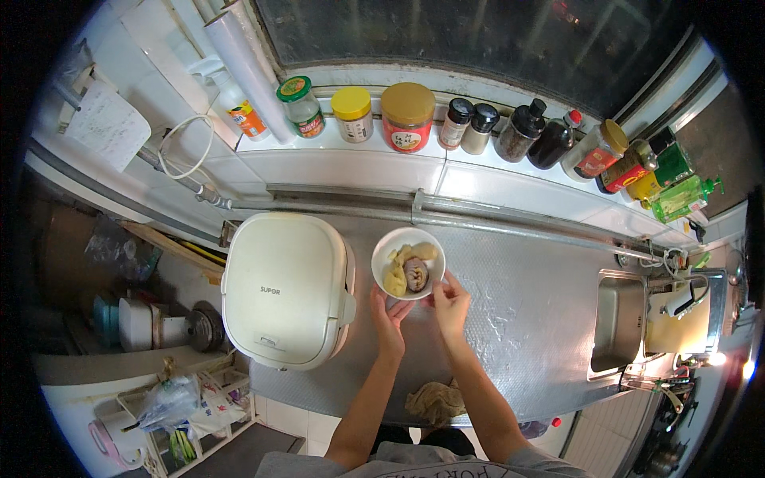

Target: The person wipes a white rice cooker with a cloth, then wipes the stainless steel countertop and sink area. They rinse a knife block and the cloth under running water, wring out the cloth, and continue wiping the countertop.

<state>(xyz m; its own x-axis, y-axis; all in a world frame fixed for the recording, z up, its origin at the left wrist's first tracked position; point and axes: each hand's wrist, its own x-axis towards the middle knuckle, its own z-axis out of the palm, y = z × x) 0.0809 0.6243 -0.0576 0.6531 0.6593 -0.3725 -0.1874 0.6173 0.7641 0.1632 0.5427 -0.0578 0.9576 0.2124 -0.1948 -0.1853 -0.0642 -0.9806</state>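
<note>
A white bowl (386,249) is held between both hands above the metal countertop (526,287). Inside it lie yellowish pieces of food (395,281) and a darker greyish-purple piece (415,273) with a ridged middle; I cannot tell exactly what they are. My left hand (389,316) supports the bowl's lower left side, palm up. At the lower right, the fingers of my right hand (449,302) grip the rim. Just left of the bowl stands a cream Supor rice cooker (281,287) with its lid closed.
A crumpled brown cloth (436,401) lies at the counter's near edge. Jars and bottles, including a gold-lidded jar (408,119), line the windowsill beyond a metal pipe (334,209). At the right are a sink (618,322) and a cutting board (675,322); a rack (203,442) stands lower left.
</note>
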